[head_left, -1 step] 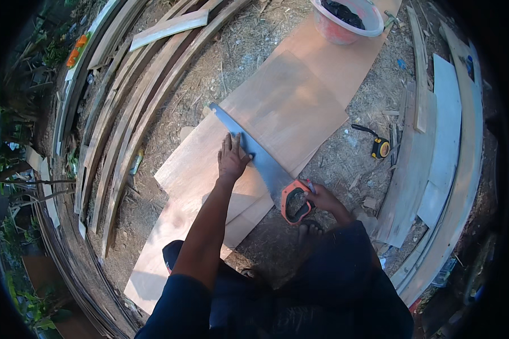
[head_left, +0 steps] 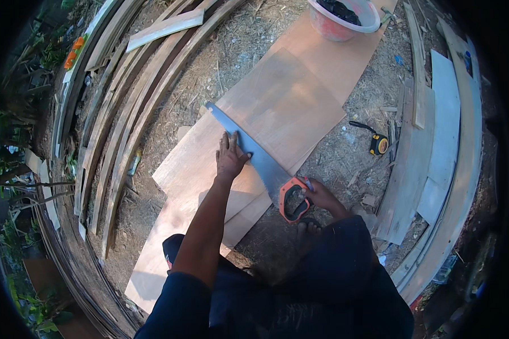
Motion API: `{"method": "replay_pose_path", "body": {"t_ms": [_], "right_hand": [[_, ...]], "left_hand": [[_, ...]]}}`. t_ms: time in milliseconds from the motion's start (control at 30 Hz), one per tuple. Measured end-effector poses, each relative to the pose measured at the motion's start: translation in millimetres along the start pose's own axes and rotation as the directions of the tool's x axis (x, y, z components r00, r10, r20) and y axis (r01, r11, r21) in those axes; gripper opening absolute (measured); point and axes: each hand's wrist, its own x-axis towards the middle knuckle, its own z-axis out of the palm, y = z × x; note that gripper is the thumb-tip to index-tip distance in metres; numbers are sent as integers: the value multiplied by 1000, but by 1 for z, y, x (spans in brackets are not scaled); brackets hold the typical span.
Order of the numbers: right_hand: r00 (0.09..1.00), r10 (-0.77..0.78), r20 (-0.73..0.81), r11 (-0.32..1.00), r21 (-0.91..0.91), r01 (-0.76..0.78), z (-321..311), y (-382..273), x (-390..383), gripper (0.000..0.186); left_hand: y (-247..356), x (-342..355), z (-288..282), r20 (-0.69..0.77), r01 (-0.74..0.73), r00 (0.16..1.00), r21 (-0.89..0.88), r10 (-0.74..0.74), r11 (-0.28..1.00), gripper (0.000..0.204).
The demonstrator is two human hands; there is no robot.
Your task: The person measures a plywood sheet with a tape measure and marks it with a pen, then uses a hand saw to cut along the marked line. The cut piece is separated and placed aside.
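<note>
Head view: the hand saw point(head_left: 268, 172) is lying slantwise across overlapping plywood sheets point(head_left: 283, 93) on the ground, its blade tip pointing to the upper left and its orange-and-black handle point(head_left: 283, 210) sitting just past the near-right edge of the sheets. The left hand point(head_left: 231, 158) is pressing down on the blade, palm down, fingers apart and extended. The right hand point(head_left: 320, 195) is resting beside the handle, fingers curling around a slim pen-like thing point(head_left: 307, 183); whether it is also gripping the handle, cannot tell.

Container: a pinkish bucket point(head_left: 328, 27) with a pale, wide rim is standing upright on the far plywood. It is holding crumpled black material, resembling plastic point(head_left: 342, 11); what is lying under that is hidden.

Surroundings: a yellow-and-black tape measure point(head_left: 379, 144) is lying on the ground right of the sheets, its dark strap trailing to the upper left. Long timber strips point(head_left: 147, 110) are lying along the left; boards point(head_left: 410, 169) are lying on the right.
</note>
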Motion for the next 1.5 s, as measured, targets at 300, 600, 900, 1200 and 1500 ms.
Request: {"method": "replay_pose_path", "body": {"t_ms": [300, 600, 900, 1200, 1500], "right_hand": [[894, -225, -387, 860, -510, -4, 35, -10, -6, 48], [880, -300, -369, 757, -653, -16, 32, -14, -7, 53], [890, -290, -351, 731, -682, -31, 29, -17, 1, 49], [828, -361, -428, 741, -671, -24, 34, -15, 1, 45], [831, -372, -414, 742, -670, -2, 32, -6, 3, 43]], "left_hand": [[27, 16, 6, 72, 74, 993, 187, -89, 980, 107], [39, 16, 14, -8, 115, 993, 192, -116, 975, 101], [29, 17, 21, -66, 92, 994, 131, -84, 987, 99], [28, 17, 19, -65, 69, 996, 127, -61, 989, 96], [25, 18, 25, -134, 45, 990, 43, -39, 998, 102]]}}
